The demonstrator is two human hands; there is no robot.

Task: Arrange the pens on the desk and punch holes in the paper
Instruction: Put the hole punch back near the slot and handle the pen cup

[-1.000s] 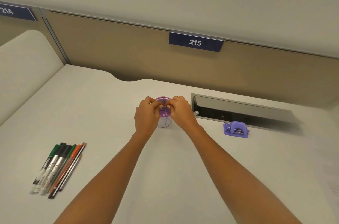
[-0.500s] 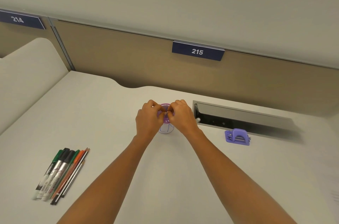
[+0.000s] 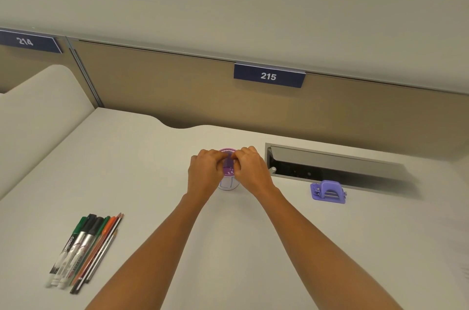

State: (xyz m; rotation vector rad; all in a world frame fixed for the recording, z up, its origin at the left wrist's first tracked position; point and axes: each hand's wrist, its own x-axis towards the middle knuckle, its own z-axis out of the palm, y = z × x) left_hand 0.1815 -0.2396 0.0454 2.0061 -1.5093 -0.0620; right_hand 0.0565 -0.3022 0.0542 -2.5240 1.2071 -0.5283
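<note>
The pens (image 3: 83,251), markers and pencils side by side, lie in a tight row at the near left of the surface (image 3: 127,170), well apart from the purple pen cup (image 3: 229,184) standing upright mid-surface. The left hand (image 3: 206,172) and right hand (image 3: 251,172) both curl their fingers onto its rim, hiding much of its mouth. To the right, a purple hole punch (image 3: 328,192) sits just before an open cable recess (image 3: 330,165)

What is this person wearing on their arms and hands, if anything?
Nothing that shows. The left hand and right hand are bare, with no gloves, and no ring or watch visible. The left forearm and right forearm are bare too, with no sleeve in view.
</note>
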